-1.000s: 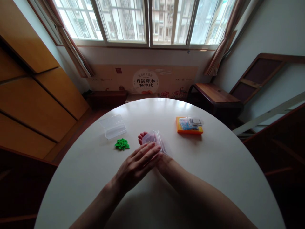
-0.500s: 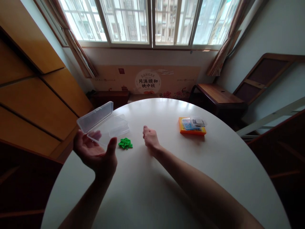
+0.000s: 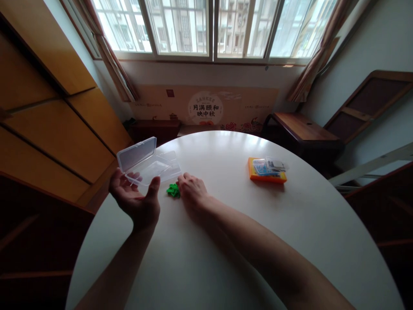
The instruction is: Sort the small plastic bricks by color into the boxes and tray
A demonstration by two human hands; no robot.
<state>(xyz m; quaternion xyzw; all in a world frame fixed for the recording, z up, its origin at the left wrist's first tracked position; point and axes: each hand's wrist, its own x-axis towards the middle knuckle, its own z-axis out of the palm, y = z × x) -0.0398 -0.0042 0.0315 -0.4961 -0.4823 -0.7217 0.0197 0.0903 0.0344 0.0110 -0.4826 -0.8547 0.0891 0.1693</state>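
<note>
My left hand (image 3: 137,196) is palm up, its fingers under and behind the near left part of an open clear plastic box (image 3: 137,153), supporting it. Its thumb stands up, apart from the box. The hinged lid is raised, and some fingers show through the clear wall. Just right of my left thumb lies a small heap of bright green plastic pieces (image 3: 173,190). My right hand (image 3: 192,189) is at the heap's right side, fingers bent and drawn together over it. The fingertips and the pieces under them are partly hidden.
Another clear plastic part (image 3: 171,165) lies behind the open box. An orange box (image 3: 267,177) sits on the right side of the round white table (image 3: 206,267), with small clear cases (image 3: 276,163) on top. A wooden chair (image 3: 305,127) stands beyond the table.
My right hand has moved left from beside the green heap onto its right side, covering part of it. The clear box has shifted slightly in my left hand. The camera has turned slightly left.
</note>
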